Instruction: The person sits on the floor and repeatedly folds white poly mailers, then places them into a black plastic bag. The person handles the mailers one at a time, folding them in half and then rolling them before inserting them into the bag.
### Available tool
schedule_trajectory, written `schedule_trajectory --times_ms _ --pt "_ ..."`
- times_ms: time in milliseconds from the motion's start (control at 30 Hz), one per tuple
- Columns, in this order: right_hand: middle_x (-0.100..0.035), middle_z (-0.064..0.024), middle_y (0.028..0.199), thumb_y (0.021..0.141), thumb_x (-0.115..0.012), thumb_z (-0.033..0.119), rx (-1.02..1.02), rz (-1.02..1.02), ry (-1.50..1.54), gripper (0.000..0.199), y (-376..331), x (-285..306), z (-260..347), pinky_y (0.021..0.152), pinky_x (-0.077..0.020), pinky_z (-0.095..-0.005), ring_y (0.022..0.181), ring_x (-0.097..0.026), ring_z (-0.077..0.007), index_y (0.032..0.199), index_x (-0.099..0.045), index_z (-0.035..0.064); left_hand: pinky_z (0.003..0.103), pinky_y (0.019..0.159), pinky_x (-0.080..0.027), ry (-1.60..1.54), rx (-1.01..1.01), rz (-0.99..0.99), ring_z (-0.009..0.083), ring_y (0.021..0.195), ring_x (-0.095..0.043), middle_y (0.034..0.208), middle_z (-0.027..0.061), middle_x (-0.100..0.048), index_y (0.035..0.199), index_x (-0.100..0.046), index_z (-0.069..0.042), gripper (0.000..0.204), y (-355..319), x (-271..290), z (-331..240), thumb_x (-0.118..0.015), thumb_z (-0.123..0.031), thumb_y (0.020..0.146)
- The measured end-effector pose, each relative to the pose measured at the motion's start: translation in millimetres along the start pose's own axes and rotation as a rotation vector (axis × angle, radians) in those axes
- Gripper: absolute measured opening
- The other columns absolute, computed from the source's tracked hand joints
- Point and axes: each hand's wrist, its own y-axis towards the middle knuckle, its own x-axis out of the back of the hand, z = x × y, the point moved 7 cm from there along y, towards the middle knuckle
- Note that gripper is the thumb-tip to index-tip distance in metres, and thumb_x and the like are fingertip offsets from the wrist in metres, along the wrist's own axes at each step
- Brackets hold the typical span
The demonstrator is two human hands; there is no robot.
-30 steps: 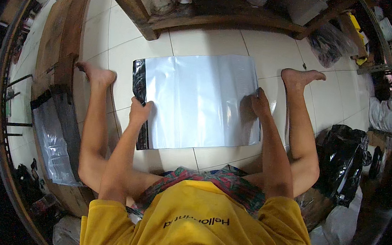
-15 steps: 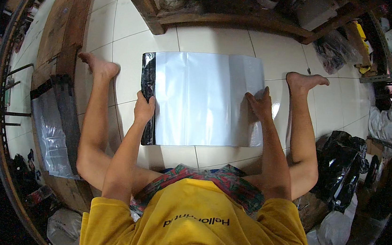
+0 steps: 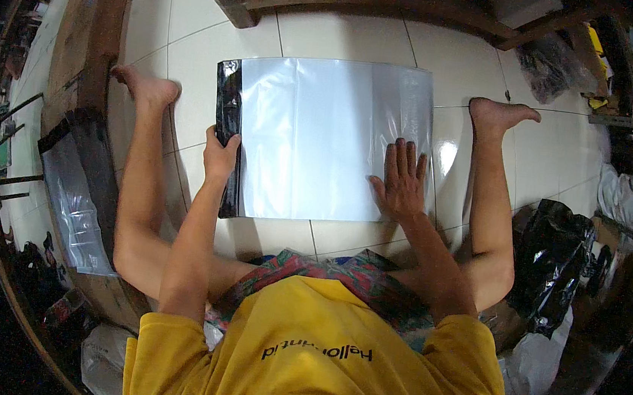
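A large white plastic mailing bag (image 3: 310, 140) lies spread on the tiled floor between my legs, with a glossy black strip (image 3: 229, 96) down its left edge. My left hand (image 3: 220, 158) grips that strip at about mid-height, thumb on top and the fingers partly hidden by the edge. Toward the right end, my right hand (image 3: 402, 184) rests flat on the bag, its fingers stretched out and slightly spread. The plastic looks thinner and greyer under that hand, and faint creases run along its surface.
A wooden plank (image 3: 92, 31) runs along the left, with another black-and-clear plastic bag (image 3: 81, 209) on it. A wooden shelf frame (image 3: 372, 11) stands ahead. Black plastic (image 3: 554, 258) is heaped at the right, and dark clear plastic (image 3: 545, 76) lies farther off.
My right hand has gone from pinching the bag's right side to lying flat on it, farther in. The left hand keeps hold of the black strip.
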Motion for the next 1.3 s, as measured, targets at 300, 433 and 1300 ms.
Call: schedule_trajectory --times_ms 300,433,1300 --pt "-0.028 -0.0232 0.162 0.097 -0.049 0.061 0.029 -0.035 -0.019 0.081 10 16 0 0.116 -0.0123 -0.0722 0.149 -0.024 -0.0459 0.155 -0.033 0.0063 0.047 0.105 -0.042 0.311 -0.141 -0.221 0.0438 0.122 -0.053 0.136 0.0334 -0.049 0.144 -0.039 0.009 0.068 -42 13 -61 -0.066 -0.026 0.092" --pt "-0.027 -0.0228 0.162 0.097 -0.047 0.062 0.013 -0.01 -0.002 0.079 10 14 -4 0.116 -0.0123 -0.0726 0.149 -0.024 -0.0457 0.156 -0.034 0.0112 0.058 0.112 -0.03 0.381 -0.714 -0.29 0.0464 0.127 -0.045 0.138 0.0336 -0.045 0.135 -0.047 0.012 0.066 -94 -34 -145 -0.068 -0.023 0.084" --pt "-0.028 -0.0287 0.16 0.099 -0.048 0.051 0.112 -0.256 0.024 0.077 114 44 -48 0.12 -0.0116 -0.0666 0.149 -0.022 -0.0477 0.153 -0.034 -0.0005 0.055 0.124 -0.012 0.653 -0.664 0.221 0.0443 0.151 -0.019 0.159 0.0313 -0.025 0.151 -0.029 0.011 0.08 -124 -73 -87 -0.056 -0.039 0.094"
